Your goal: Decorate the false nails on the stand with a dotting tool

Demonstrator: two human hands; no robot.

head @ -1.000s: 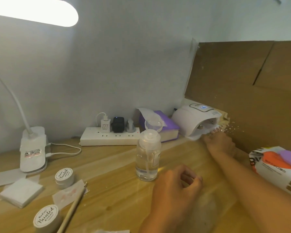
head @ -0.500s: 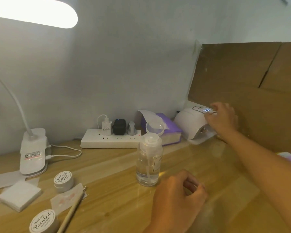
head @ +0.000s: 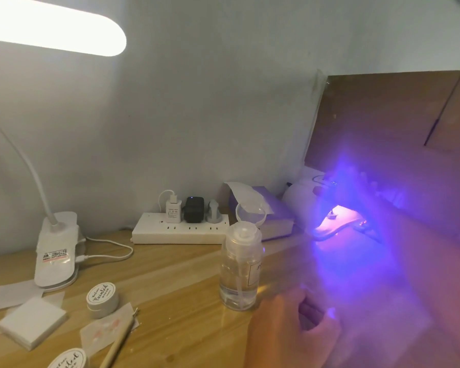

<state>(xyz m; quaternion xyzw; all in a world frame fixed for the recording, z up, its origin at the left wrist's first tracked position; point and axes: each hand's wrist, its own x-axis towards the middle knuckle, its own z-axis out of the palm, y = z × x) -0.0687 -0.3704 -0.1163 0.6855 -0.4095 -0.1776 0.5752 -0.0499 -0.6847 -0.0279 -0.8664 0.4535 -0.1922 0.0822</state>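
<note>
The white curing lamp (head: 300,200) at the back right is lit and throws a strong purple glow. Inside its mouth stands a small nail stand (head: 331,215); the nails on it are too small to make out. My right hand (head: 361,187) is up at the lamp's top, blurred by the glare, so how its fingers lie is unclear. At the front, my left hand (head: 290,333) rests on the table with loosely curled fingers and holds nothing. The wooden dotting tool (head: 117,343) lies on a paper scrap at the front left, away from both hands.
A clear pump bottle (head: 241,266) stands mid-table, just left of my left hand. Two "Painted" gel jars (head: 101,296) (head: 67,359), white pads (head: 32,322) and a clip desk lamp (head: 56,251) sit at the left. Power strip (head: 181,229) and tissue box (head: 274,213) line the wall; cardboard (head: 396,123) closes the right.
My right hand rose from the lamp's mouth to its top. The lamp has switched on and glows purple. My left hand stayed put.
</note>
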